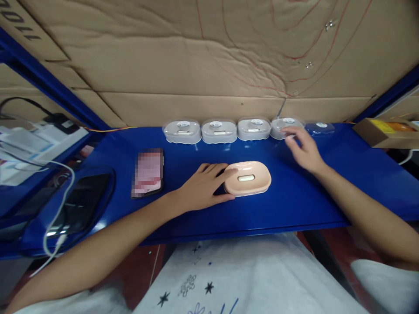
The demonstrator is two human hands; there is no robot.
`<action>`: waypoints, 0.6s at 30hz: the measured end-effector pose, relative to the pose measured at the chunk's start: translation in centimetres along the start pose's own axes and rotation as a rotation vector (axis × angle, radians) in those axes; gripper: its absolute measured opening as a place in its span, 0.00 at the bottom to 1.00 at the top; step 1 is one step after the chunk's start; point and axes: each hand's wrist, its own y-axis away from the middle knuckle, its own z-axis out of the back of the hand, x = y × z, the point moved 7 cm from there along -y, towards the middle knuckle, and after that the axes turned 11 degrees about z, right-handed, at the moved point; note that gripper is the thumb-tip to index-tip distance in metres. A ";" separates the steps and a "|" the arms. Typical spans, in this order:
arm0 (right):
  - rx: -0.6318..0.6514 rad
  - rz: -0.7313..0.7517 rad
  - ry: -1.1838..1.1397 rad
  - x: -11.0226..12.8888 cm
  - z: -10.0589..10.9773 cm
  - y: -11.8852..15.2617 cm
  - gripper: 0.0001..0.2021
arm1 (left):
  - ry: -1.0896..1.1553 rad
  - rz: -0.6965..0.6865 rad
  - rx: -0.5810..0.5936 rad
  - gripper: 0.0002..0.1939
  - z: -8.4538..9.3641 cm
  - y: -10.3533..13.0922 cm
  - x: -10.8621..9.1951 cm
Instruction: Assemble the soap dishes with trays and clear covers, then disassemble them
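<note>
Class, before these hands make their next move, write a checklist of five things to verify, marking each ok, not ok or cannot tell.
1. Left hand touching the peach dish: ok, at its left end.
2. Peach dish lying with its hollow up: ok.
3. Both hands on the peach dish: not ok, the right hand is away, by the fourth gray box from the left.
4. Right hand's fingers gripping something: cannot tell, blurred and too small.
5. Phone apart from the left hand and forearm: ok, a gap shows.
</note>
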 end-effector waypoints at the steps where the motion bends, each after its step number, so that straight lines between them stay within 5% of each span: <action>1: -0.046 -0.088 0.075 -2.2 1.0 -0.1 0.25 | -0.007 0.002 0.006 0.37 0.0 0.0 0.0; 4: -0.070 -0.274 0.204 -7.5 3.0 0.6 0.30 | -0.013 0.001 0.018 0.38 0.0 -0.1 0.2; 7: -0.015 -0.380 0.282 -10.5 3.5 1.7 0.38 | -0.005 -0.008 0.017 0.38 0.0 -0.1 0.2; 13: 0.072 -0.411 0.406 -10.6 3.8 1.8 0.32 | -0.004 -0.011 0.017 0.37 0.1 -0.1 0.2; 18: 0.108 -0.374 0.455 -11.0 4.2 1.7 0.37 | 0.017 -0.008 0.023 0.37 0.1 -0.1 0.1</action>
